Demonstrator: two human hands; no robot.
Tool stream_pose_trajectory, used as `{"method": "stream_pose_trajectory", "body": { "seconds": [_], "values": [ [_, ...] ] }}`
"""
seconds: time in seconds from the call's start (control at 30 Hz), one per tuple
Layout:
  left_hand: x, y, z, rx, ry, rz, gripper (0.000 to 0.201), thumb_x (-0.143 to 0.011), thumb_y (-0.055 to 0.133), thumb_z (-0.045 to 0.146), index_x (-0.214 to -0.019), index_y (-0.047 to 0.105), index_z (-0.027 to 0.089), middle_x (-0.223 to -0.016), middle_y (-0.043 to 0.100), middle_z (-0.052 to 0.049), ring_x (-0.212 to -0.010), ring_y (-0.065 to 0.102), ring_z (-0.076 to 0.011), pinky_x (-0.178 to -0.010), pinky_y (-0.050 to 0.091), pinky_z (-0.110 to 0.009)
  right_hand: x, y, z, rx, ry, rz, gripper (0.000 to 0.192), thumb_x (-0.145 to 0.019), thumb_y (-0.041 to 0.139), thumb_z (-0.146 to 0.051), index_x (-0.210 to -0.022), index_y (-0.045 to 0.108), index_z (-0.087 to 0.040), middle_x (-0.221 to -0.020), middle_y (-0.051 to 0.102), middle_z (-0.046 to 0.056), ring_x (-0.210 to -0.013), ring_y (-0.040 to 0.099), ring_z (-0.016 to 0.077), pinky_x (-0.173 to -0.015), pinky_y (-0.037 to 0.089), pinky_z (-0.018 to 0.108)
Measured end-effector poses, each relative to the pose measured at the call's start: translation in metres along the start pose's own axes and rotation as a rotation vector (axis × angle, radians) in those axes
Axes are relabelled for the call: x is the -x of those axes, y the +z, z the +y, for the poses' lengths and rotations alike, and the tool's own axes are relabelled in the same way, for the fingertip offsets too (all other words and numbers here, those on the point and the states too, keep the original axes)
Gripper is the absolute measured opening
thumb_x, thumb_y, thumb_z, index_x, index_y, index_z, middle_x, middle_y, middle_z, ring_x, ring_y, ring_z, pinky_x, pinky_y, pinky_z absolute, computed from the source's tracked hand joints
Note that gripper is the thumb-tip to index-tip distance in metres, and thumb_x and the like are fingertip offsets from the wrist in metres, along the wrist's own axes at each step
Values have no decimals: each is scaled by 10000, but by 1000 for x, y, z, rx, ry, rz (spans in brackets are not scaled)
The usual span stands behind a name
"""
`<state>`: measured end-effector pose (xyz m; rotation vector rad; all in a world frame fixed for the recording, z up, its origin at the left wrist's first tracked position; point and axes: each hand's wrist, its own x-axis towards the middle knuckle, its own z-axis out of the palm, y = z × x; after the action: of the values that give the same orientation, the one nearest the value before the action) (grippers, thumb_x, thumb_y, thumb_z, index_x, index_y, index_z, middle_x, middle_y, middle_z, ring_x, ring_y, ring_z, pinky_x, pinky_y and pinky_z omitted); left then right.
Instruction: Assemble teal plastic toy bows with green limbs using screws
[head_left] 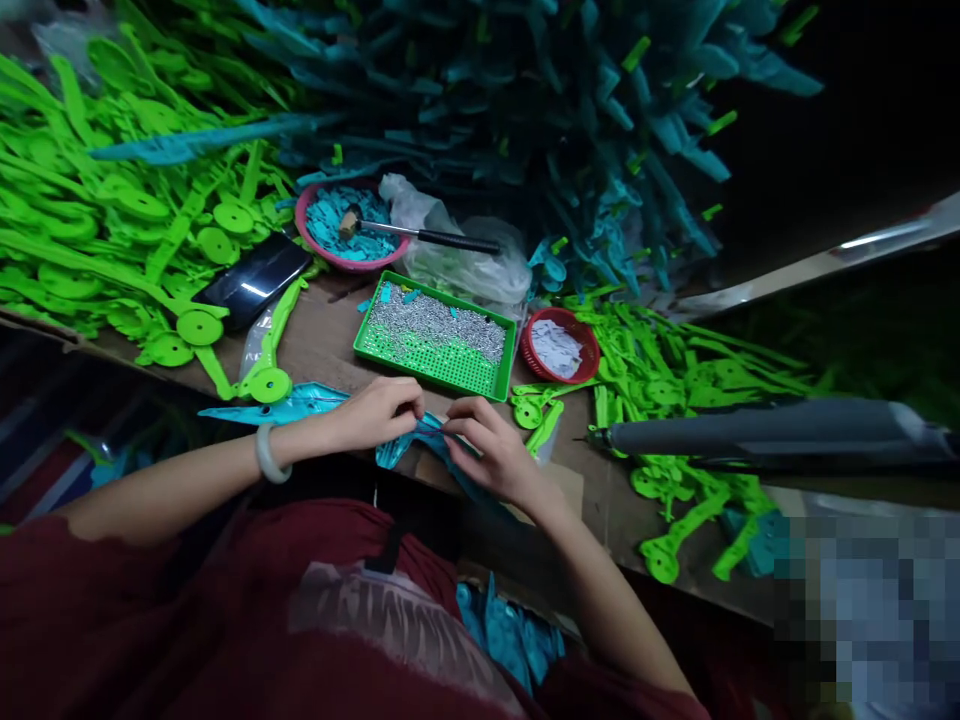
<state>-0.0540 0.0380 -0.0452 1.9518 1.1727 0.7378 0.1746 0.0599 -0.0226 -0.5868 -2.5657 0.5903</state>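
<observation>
Between both hands' grip [433, 428] lies the teal plastic piece [409, 445].

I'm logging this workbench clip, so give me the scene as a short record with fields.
left hand: pinching a teal plastic piece
right hand: pinching the same piece
behind hands: green tray of small silver parts
right of tray: red basket of white bits
far left: pink bowl, hammer, phone
surroundings: green parts heaped
</observation>
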Motion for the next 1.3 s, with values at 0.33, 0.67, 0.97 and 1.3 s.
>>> {"method": "stream_pose_trajectory", "body": {
  "seconds": [0.33,0.67,0.97,1.3],
  "values": [
    [24,2,12,-309,15,-141,135,-915,521,157,-971,644,154,-885,620,-47,-806,610,-193,-709,485,-301,1,6,5,83,26,-45,266,-959,439,-102,-1206,514,-170,-1138,558,145,-1037,583,210,-850,557,349],
    [38,40,25,-724,100,171,183,-955,444,73,-979,617,128,-908,603,-76,-826,587,-212,-720,517,-313,-10,20,8,487,27,22,167,-947,430,-83,-939,583,-149,-1043,598,152,-932,554,242,-788,535,365],
    [48,48,35,-713,-3,287,133,-947,513,105,-1003,627,145,-854,636,-49,-792,613,-215,-698,509,-324,-5,21,9,394,60,20,240,-967,417,-93,-1147,569,-135,-1056,613,148,-937,561,228,-790,540,355],
    [40,41,34,-660,-152,226,129,-974,510,153,-937,629,184,-819,610,-21,-711,601,-174,-602,445,-283,1,23,15,376,-82,122,264,-928,485,-75,-1163,591,-134,-1177,637,206,-1047,609,282,-830,556,431]
  ]
}}
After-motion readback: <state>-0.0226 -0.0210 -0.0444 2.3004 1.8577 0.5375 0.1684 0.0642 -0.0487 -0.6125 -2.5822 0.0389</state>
